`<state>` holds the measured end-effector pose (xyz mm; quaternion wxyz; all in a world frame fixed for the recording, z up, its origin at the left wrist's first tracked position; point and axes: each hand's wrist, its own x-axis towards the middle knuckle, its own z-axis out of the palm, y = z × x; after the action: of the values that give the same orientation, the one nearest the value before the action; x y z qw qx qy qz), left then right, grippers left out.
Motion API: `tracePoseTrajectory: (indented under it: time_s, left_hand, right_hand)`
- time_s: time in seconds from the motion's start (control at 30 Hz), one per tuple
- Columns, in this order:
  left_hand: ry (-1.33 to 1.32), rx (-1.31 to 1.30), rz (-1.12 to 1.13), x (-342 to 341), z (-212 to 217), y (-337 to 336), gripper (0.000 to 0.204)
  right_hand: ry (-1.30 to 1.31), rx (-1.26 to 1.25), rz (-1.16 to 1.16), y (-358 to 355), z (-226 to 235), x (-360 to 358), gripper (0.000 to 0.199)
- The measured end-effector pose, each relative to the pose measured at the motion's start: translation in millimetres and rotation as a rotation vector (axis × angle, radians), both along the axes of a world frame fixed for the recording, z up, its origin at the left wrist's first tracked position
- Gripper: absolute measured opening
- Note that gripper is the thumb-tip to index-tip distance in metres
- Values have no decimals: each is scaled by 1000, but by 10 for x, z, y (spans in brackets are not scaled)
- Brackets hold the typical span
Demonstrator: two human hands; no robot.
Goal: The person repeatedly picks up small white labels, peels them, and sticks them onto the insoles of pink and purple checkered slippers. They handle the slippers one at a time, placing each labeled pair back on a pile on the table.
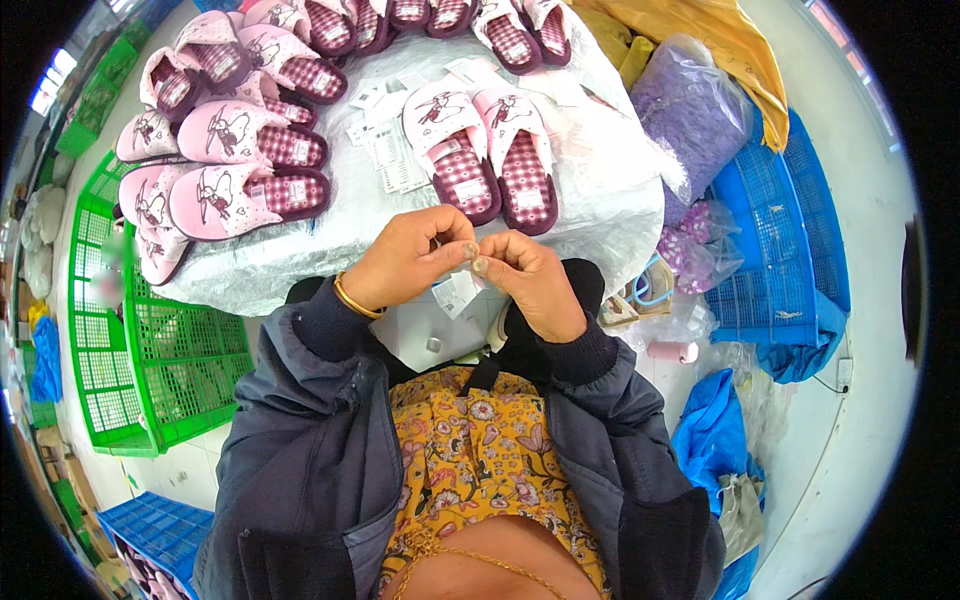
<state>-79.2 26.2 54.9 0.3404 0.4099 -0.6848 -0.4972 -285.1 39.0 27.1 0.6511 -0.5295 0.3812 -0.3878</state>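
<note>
My left hand (415,258) and my right hand (530,280) meet over the near edge of the table, thumbs and forefingers pinched together. A small white paper tag (456,294) hangs just under the fingertips, which close on its upper end; the exact grip is partly hidden by the fingers. Right beyond my hands lies a pair of pink slippers, the left slipper (450,150) and the right slipper (520,155), with dark red checked insoles, a printed figure and white stickers inside. Loose white tags (393,150) are spread beside them.
More pink slippers (225,200) are piled along the table's left and far sides. White sheeting (350,225) covers the table. Green crates (190,360) stand at left, a blue crate (765,270) at right. A purple-filled clear bag (690,110) leans against the table's right side.
</note>
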Motion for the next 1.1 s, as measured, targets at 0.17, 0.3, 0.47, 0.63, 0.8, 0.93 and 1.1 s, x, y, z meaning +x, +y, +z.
tracePoseTrajectory:
  time_s: [0.17,0.3,0.47,0.63,0.8,0.93,1.1]
  left_hand:
    - [-349,-820,98,-90,21,-671,23]
    - [-640,-1129,31,-353,146,-1083,27]
    - [-822,-1109,-75,-446,-79,-1400,16]
    - [-678,-911,-19,-381,-255,-1488,13]
    - [-767,-734,-53,-351,-321,-1524,18]
    - [-857,-649,-91,-367,-271,-1539,21]
    - [-862,-816,-82,-315,-332,-1537,23]
  right_hand:
    - [8,-216,-199,-223,78,-144,12]
    - [-108,-249,-411,-678,91,-78,11]
    - [172,-241,-489,-1032,-330,-67,12]
    - [513,-405,-466,-1084,-342,-49,11]
    - [590,-552,-470,-1142,-385,-41,8]
    - [575,-395,-449,-1145,-293,-3,13]
    - [597,-364,-409,-1118,-259,16,21]
